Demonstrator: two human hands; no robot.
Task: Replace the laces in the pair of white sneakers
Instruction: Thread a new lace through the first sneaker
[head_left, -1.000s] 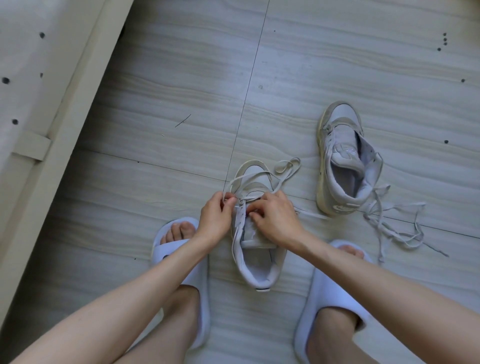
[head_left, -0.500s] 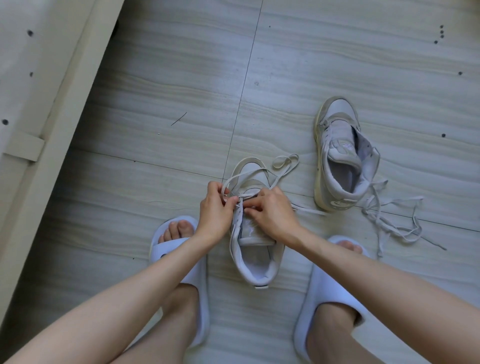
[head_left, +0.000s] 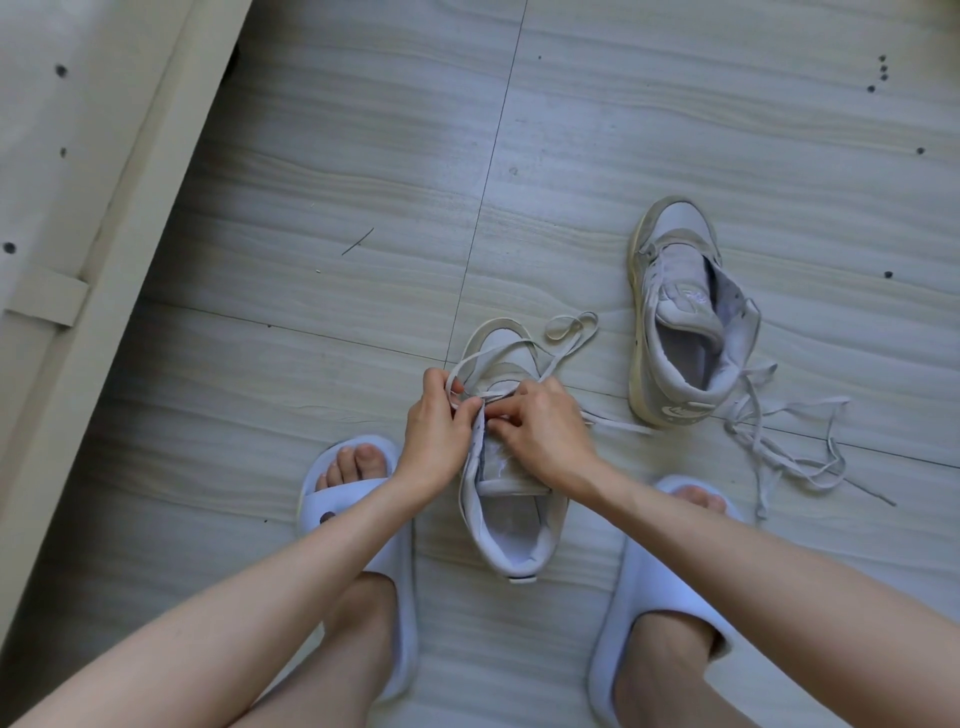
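Observation:
A white sneaker (head_left: 511, 530) stands on the floor between my feet, toe pointing away. A white lace (head_left: 566, 332) runs through its lower eyelets and loops loose over the toe. My left hand (head_left: 435, 431) pinches the lace at the shoe's left eyelet row. On the right side, my right hand (head_left: 540, 426) pinches the lace near the tongue. The second white sneaker (head_left: 680, 317) lies unlaced at the right. A loose lace (head_left: 779, 452) is piled beside its heel.
My feet wear pale slippers, the left slipper (head_left: 363, 519) and the right slipper (head_left: 654, 587), either side of the near sneaker. A cream bed frame (head_left: 104, 218) runs diagonally along the left. The floor is grey wood-grain tile.
Both hands stay at the near sneaker's eyelets with small finger shifts. The lace loop over the toe has moved slightly. The camera has tilted a little.

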